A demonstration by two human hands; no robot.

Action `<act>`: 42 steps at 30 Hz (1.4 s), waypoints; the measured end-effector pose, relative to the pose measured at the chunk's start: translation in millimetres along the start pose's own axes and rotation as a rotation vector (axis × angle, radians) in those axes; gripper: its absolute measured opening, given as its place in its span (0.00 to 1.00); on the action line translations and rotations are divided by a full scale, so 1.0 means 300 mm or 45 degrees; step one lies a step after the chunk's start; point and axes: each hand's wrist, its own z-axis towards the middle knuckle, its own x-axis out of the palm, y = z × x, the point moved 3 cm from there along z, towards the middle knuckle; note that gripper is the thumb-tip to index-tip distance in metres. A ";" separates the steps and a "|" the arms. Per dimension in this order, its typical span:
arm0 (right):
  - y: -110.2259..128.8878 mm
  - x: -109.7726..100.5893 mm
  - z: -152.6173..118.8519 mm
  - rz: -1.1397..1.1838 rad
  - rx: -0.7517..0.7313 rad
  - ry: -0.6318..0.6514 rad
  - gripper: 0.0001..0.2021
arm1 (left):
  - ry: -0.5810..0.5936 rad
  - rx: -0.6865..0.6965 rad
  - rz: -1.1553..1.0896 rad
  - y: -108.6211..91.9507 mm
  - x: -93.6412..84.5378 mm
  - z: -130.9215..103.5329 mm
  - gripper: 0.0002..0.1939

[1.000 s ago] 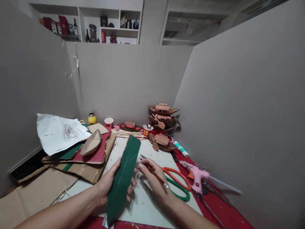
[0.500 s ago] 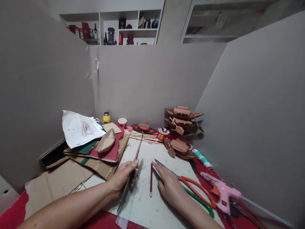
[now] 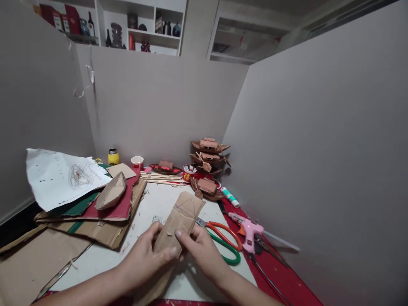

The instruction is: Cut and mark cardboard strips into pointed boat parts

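Observation:
A brown cardboard strip (image 3: 185, 211) with pencil lines near its far end is held between my two hands, tilted up off the white work board (image 3: 134, 238). My left hand (image 3: 145, 257) grips its left edge, thumb on the upper face. From the other side, my right hand (image 3: 205, 257) pinches the strip, its thumb pressed on the face and its other fingers mostly hidden behind. A small torn flake (image 3: 168, 233) lies on the cardboard. Just beyond my right hand rest scissors (image 3: 225, 236) with orange and green handles.
Left, a pile of cardboard (image 3: 95, 231) carries a folded cardboard boat (image 3: 112, 191) and a scribbled paper (image 3: 66, 176). Finished model boats (image 3: 208, 146) are stacked at the back, near wooden sticks (image 3: 164, 178) and paper cups (image 3: 137, 162). A pink glue gun (image 3: 250, 231) lies right.
My right hand has left the dark red pencil and now holds the cardboard with my left. The strip has turned from edge-on to show its face. The view has swung right.

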 end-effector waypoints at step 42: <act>0.051 -0.386 -0.067 -1.773 -0.046 -0.102 0.10 | -0.268 0.190 -0.478 -0.253 -0.077 0.208 0.15</act>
